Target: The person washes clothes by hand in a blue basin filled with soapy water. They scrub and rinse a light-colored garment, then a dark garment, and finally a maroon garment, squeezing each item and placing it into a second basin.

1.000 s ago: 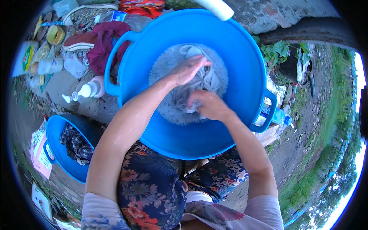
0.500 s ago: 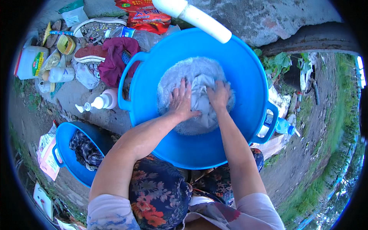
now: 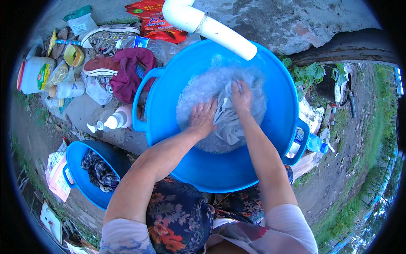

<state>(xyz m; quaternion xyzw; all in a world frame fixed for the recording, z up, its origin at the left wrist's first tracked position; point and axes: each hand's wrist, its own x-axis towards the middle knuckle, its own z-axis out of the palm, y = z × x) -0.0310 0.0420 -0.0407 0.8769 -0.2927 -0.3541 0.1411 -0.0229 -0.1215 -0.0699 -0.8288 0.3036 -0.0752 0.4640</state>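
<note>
A large blue basin (image 3: 277, 84) in front of me holds sudsy water with a pale grey-white cloth (image 3: 228, 122) bunched in it; the kind of garment cannot be made out. My left hand (image 3: 203, 118) lies flat against the left side of the cloth, fingers stretched out in the suds. Closed on a gathered fold, my right hand (image 3: 242, 98) grips the cloth a little farther off, its fingertips partly hidden. Blurred suds surround that hand.
A white pipe (image 3: 228, 37) juts over the basin's far rim. At lower left, a blue bucket (image 3: 86, 186) holds dark checked clothing. Beyond it stand a pump bottle (image 3: 120, 117), a maroon cloth (image 3: 129, 76), shoes and a white jug (image 3: 36, 76). A plastic bottle (image 3: 316, 144) lies right.
My right hand has closed on the cloth and moved slightly away from me, bunching it up. My left hand has shifted a little nearer, its fingers closer together. The view has tilted slightly.
</note>
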